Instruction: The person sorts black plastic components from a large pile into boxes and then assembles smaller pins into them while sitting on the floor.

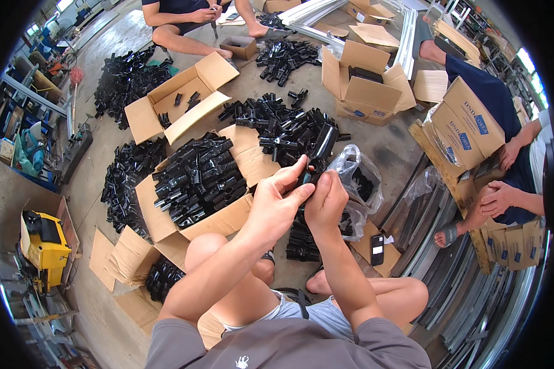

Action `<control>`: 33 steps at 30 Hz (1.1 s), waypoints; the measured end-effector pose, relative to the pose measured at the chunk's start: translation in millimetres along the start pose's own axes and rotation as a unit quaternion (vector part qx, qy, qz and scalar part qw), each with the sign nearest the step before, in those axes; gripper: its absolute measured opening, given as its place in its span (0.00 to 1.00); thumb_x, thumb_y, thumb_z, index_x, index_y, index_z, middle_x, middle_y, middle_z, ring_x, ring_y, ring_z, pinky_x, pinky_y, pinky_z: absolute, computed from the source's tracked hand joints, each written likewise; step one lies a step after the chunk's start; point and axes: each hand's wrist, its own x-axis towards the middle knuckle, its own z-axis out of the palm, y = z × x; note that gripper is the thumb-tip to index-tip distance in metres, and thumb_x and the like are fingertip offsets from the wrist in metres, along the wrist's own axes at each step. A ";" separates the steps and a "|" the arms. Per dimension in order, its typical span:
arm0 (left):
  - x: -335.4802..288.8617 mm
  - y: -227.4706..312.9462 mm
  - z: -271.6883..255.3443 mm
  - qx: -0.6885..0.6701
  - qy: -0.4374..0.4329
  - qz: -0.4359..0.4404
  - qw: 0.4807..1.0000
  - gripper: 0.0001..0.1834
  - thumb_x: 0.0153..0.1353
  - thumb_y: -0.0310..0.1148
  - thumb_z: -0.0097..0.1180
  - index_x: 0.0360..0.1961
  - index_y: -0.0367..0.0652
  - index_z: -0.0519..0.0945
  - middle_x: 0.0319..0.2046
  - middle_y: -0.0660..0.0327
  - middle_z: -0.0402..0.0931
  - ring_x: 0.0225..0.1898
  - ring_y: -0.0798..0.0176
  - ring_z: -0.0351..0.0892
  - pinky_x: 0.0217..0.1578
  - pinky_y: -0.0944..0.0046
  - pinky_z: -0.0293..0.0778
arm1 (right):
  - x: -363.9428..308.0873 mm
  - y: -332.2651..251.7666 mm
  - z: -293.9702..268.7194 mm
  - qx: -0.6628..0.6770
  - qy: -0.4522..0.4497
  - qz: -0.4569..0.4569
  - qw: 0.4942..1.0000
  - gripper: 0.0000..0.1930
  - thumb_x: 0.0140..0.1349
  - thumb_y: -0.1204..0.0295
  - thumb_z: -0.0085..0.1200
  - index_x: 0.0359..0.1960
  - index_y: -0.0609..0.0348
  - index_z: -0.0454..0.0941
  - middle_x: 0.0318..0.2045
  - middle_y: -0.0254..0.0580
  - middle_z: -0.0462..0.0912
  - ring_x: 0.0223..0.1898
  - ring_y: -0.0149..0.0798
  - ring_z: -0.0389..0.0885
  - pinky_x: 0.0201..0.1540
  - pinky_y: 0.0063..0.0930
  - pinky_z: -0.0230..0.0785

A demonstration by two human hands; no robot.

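In front of me a shiny black tube-shaped fitting (pixel 324 145) points away at a tilt. My left hand (pixel 278 200) is closed on its near end, thumb and fingers pinched together. Beside it my right hand (pixel 326 200) is also closed, thumb and fingertips at the same end of the fitting. Whatever small piece may sit between the fingertips is hidden. Just beyond lies a heap of similar black fittings (pixel 277 120). A clear plastic bag (pixel 349 161) with small black parts is right of my hands.
An open carton (pixel 143 200) packed with black fittings stands at left. Another open carton (pixel 157 101) holds a few. A phone (pixel 377 249) lies on cardboard at right, near long metal bars (pixel 434 273). Other people sit at the far side and right, beside stacked cartons (pixel 465 129).
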 end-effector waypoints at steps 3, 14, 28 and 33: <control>-1.4 3.2 2.3 0.002 -0.005 -0.012 1.000 0.34 0.70 0.23 0.62 0.75 0.42 0.67 0.57 0.65 0.82 0.52 0.77 0.78 0.59 0.71 0.73 | 3.6 -6.7 5.8 0.021 0.041 0.045 0.998 0.20 0.79 0.68 0.43 0.25 0.64 0.72 0.19 0.48 0.71 0.20 0.50 0.72 0.26 0.41 0.63; -42.5 69.7 -110.3 -0.172 0.106 0.081 0.976 0.19 0.71 0.28 0.61 0.62 0.39 0.79 0.54 0.58 0.84 0.52 0.61 0.85 0.57 0.58 0.80 | -16.7 26.3 2.6 0.229 -0.033 0.403 0.885 0.28 0.82 0.51 0.41 0.20 0.48 0.69 0.16 0.25 0.66 0.17 0.22 0.63 0.20 0.17 0.52; -406.1 -234.5 -324.2 0.572 0.151 -0.378 0.712 0.29 0.50 0.22 0.69 0.57 0.45 0.80 0.49 0.49 0.81 0.58 0.42 0.78 0.59 0.48 0.76 | -116.9 222.7 -18.1 0.029 -0.214 0.442 0.871 0.24 0.81 0.51 0.45 0.31 0.57 0.78 0.23 0.31 0.78 0.23 0.26 0.75 0.28 0.22 0.68; -406.8 -283.0 -293.8 0.526 0.155 -0.313 0.776 0.27 0.53 0.21 0.67 0.57 0.43 0.80 0.52 0.50 0.81 0.57 0.43 0.79 0.58 0.50 0.77 | -126.4 221.4 -16.8 -0.028 -0.270 0.380 0.884 0.25 0.81 0.54 0.46 0.31 0.61 0.79 0.23 0.34 0.80 0.24 0.27 0.77 0.29 0.25 0.71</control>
